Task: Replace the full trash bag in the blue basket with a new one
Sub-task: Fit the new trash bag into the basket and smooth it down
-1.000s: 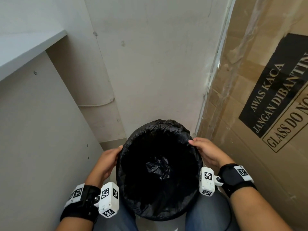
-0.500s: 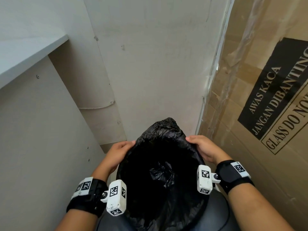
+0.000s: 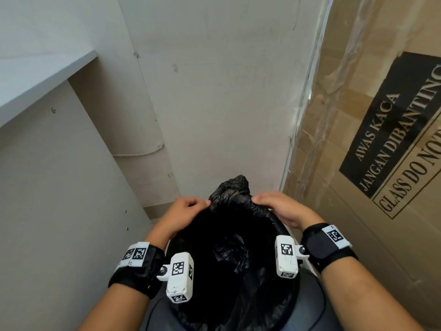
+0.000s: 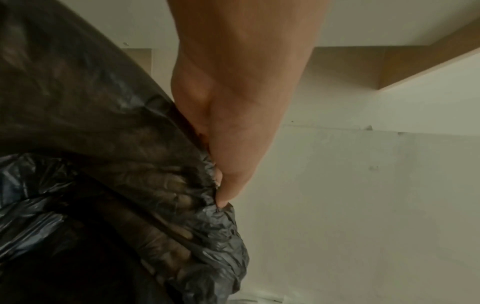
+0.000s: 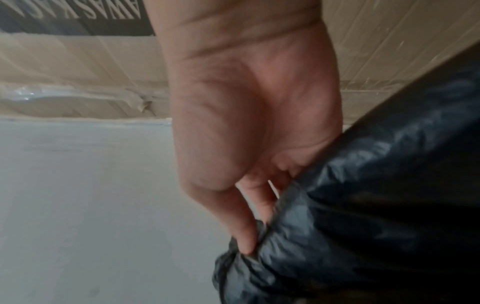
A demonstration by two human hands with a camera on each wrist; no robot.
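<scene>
A black trash bag (image 3: 229,249) fills the basket between my knees; the basket itself is hidden under the plastic. The far edge of the bag is bunched into a crumpled peak (image 3: 235,187). My left hand (image 3: 188,209) pinches the bag's gathered rim on the left of that peak, with the fingers curled into the plastic (image 4: 207,185). On the right of the peak my right hand (image 3: 279,206) grips the rim, its fingers hooked into the folds (image 5: 254,236). A knotted wad of black plastic (image 3: 229,252) lies inside the bag.
A large cardboard box (image 3: 381,139) marked "GLASS" stands close on the right. A pale wall (image 3: 214,91) is straight ahead, with a white cabinet side (image 3: 59,211) and shelf (image 3: 35,75) on the left. My knees (image 3: 307,306) flank the bag.
Both hands have slid along the rim from the bag's sides to its far edge and come close together. The rim has lifted and bunched into a peak there.
</scene>
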